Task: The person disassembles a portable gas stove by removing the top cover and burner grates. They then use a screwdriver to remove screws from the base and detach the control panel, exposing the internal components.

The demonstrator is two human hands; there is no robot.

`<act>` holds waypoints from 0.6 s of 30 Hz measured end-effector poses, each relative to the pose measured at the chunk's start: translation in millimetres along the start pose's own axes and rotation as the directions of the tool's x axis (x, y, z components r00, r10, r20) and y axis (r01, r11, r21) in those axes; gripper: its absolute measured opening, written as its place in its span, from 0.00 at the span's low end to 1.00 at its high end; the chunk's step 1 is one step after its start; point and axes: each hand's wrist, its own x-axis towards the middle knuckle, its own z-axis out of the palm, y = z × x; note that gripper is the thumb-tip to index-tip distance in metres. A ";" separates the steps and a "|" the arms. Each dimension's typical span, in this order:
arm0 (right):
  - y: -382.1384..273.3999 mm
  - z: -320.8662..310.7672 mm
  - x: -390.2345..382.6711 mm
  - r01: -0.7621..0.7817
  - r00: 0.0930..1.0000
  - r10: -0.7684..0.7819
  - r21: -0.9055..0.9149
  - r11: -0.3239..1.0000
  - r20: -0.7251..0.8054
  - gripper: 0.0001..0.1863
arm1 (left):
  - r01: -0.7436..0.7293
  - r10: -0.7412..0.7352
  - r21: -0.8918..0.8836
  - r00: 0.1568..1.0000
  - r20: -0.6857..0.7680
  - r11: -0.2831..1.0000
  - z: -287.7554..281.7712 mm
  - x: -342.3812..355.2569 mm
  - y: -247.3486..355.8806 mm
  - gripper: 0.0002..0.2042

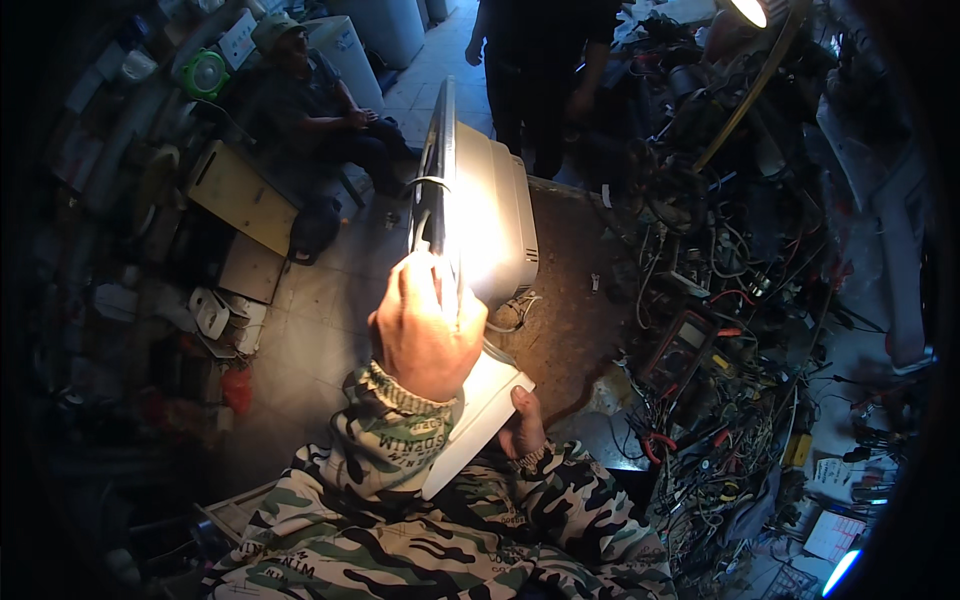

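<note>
A pale, boxy appliance housing stands on the brown worktop, brightly lit and partly washed out by glare. Its dark front side faces left, with a thin cord or wire across it. My left hand is closed at the lower part of that front, fingers bent together; glare hides what they pinch. Below it lies a white, flat, box-like part, partly covered by my left sleeve. My right hand grips its right edge, thumb on top and the other fingers mostly hidden.
Tangled wires, tools and a multimeter crowd the right side of the worktop. A lamp glows at the top right. One person sits at the far left; another stands beyond the appliance. Boxes and a yellowish panel lie left.
</note>
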 end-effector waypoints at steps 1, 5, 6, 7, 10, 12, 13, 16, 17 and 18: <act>7.2 0.1 0.4 -0.038 0.999 0.038 0.102 0.994 0.000 0.34 | -0.006 0.005 0.042 0.999 0.038 0.999 2.7 -2.7 5.8 0.18; 15.4 -10.1 8.2 -0.056 0.995 0.071 0.203 0.978 -0.071 0.31 | 0.004 -0.038 0.147 0.972 0.232 0.989 24.7 -9.3 10.1 0.19; 14.4 -14.5 8.3 -0.071 0.993 0.088 0.209 0.975 -0.073 0.31 | -0.031 -0.013 0.180 0.970 0.241 0.983 35.3 -12.0 7.8 0.19; 13.4 -17.2 8.9 -0.103 0.991 0.119 0.217 0.971 -0.063 0.32 | -0.068 0.020 0.196 0.971 0.238 0.978 33.6 -11.6 14.6 0.19; 21.9 -41.8 23.6 -0.126 0.991 0.131 0.247 0.961 -0.005 0.35 | -0.054 0.011 0.139 0.955 0.298 0.989 46.6 -17.7 33.7 0.21; 14.2 -62.9 25.8 -0.193 0.981 0.179 0.462 0.865 0.074 0.33 | -0.071 0.018 0.138 0.937 0.350 0.988 71.3 -26.6 48.8 0.28; 19.1 -57.3 26.8 -0.250 0.968 0.222 0.498 0.830 0.116 0.33 | -0.086 0.031 0.163 0.949 0.314 0.983 74.1 -31.3 46.1 0.30; 5.0 -68.9 25.4 -0.232 0.971 0.227 0.485 0.843 0.069 0.31 | -0.121 0.077 0.124 0.948 0.310 0.985 104.5 -45.7 54.7 0.35; 1.2 -72.9 24.7 -0.224 0.972 0.228 0.470 0.854 0.048 0.30 | -0.104 0.064 0.096 0.936 0.345 0.990 112.3 -51.6 56.2 0.38; -3.2 -77.3 25.0 -0.209 0.975 0.222 0.448 0.869 0.023 0.29 | -0.106 0.077 0.065 0.931 0.357 0.992 118.7 -57.0 56.0 0.40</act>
